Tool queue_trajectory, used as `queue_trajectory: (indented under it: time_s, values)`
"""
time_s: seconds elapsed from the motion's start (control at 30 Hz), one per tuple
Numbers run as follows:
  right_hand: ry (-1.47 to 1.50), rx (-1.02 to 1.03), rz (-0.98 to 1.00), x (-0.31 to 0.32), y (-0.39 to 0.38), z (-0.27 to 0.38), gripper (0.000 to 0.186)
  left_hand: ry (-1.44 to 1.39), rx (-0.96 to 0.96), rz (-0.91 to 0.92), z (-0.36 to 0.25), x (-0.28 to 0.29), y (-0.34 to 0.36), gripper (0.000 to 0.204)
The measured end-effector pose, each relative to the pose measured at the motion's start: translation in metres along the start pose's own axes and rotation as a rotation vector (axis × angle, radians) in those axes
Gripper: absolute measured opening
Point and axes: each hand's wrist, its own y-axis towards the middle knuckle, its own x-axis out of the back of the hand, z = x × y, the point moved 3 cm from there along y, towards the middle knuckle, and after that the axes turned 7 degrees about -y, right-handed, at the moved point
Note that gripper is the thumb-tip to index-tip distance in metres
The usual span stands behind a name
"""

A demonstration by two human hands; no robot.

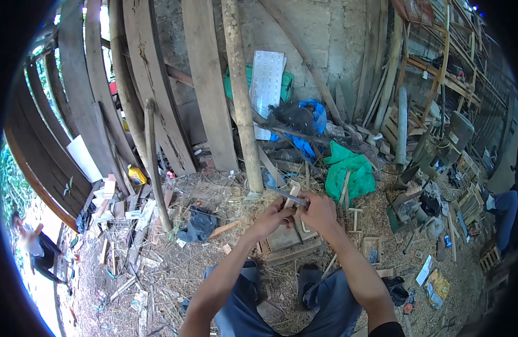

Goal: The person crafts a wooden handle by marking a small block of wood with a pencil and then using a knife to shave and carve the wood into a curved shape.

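Both of my hands meet in front of my knees, above a wooden block (282, 240) on the ground. My left hand (272, 220) is closed around a small pale wooden piece (294, 189), whose upper end sticks out past the fingers. From my right hand (319, 211), also closed, a flat grey metal blade (282, 194) points to the far left and crosses the wood. Whether it belongs to a knife or a file I cannot make out. The fingers cover its handle end. A thin dark tool (298, 233) lies on the block under my hands.
A green plastic sheet (350, 171) lies just beyond my right hand, and a black plastic bag (198, 224) is at the left. A wooden pole (242, 101) stands ahead. Wood scraps and shavings litter the ground. Another person (40, 247) is at the far left; a trousered leg (505, 210) shows far right.
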Motion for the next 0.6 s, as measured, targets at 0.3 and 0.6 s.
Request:
queue_trajectory:
  time_s: [0.3, 0.6]
  values:
    - [-0.386, 0.083, 0.128, -0.042, 0.013, -0.015, 0.019, 0.152, 0.039, 0.047, 0.03, 0.015, 0.013, 0.016]
    - [-0.444, 0.006, 0.051, -0.056, 0.031, -0.03, 0.009, 0.005, 0.196, -0.095, 0.039, 0.022, 0.016, 0.014]
